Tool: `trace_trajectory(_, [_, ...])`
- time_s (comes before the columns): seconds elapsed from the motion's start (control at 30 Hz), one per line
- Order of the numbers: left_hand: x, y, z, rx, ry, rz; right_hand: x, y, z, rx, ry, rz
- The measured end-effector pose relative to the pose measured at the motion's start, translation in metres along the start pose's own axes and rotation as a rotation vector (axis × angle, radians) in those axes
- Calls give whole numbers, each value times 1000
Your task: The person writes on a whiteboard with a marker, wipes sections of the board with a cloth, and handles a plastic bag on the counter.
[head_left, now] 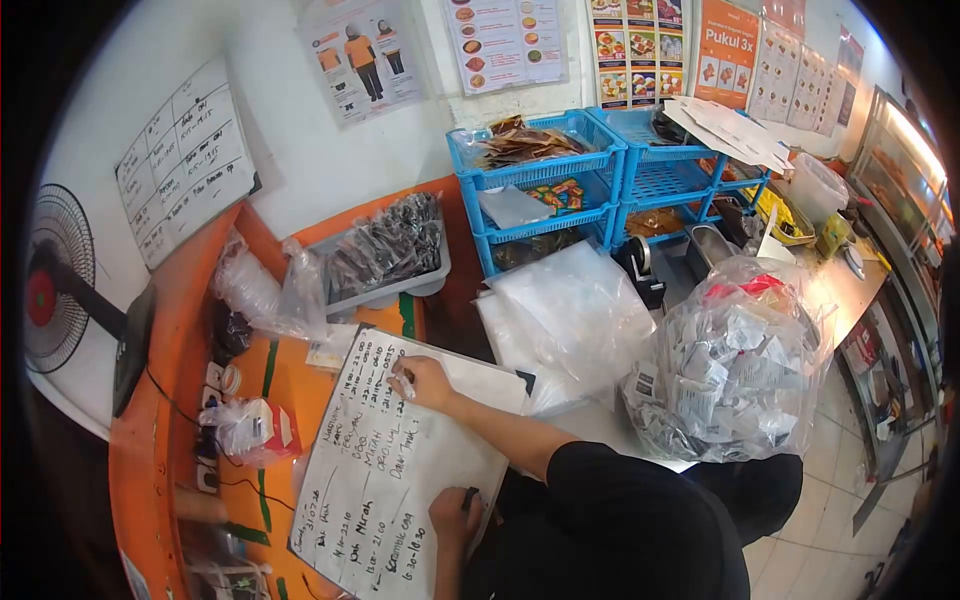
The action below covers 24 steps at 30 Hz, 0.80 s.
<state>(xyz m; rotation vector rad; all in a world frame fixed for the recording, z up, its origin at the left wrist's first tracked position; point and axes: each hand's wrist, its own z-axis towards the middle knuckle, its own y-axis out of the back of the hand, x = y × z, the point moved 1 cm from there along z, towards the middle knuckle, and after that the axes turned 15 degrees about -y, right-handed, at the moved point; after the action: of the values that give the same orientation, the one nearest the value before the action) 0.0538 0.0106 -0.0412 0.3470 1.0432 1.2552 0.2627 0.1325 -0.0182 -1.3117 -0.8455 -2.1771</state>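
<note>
A whiteboard [400, 480] with black handwritten names, a date and times lies tilted in front of me. My right hand [428, 384] is on its upper part, fingers closed round a crumpled white tissue [403, 384] beside the written times. Lower on the board rests my left hand [455, 518], curled round a black marker [470, 497], whose end pokes out near the thumb. A black sleeve [600, 510] covers my upper right arm.
Beyond the board are clear plastic sheets [565, 315] and a large bag of printed packets [735, 370]. A grey tray [432, 283] of black packets, stacked blue baskets [540, 176], a red-and-white box [270, 430] and a fan [60, 285] stand around.
</note>
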Motion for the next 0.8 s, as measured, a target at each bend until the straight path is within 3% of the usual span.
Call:
trace_trajectory(0.33, [-3, 1, 2, -22, 28, -9, -7, -7, 5, -33, 69, 69])
trace_trajectory(0.4, [-4, 2, 3, -39, 39, -21, -10, -10, 5, -36, -27, 82])
trace_trajectory(0.43, [-3, 3, 2, -18, 37, -8, -13, -10, 5, -42, -8, -31])
trace_trajectory(0.7, [4, 0, -6, -4, 23, 32, -38, -26, 4, -87, -92, -58])
trace_trajectory(0.77, [3, 6, -3, -28, 19, 3, -43, -23, 12, -73, -8, -22])
trace_trajectory(0.8, [4, 7, -5, -81, 101, 31, -28, -22, 11, -33, -72, 208])
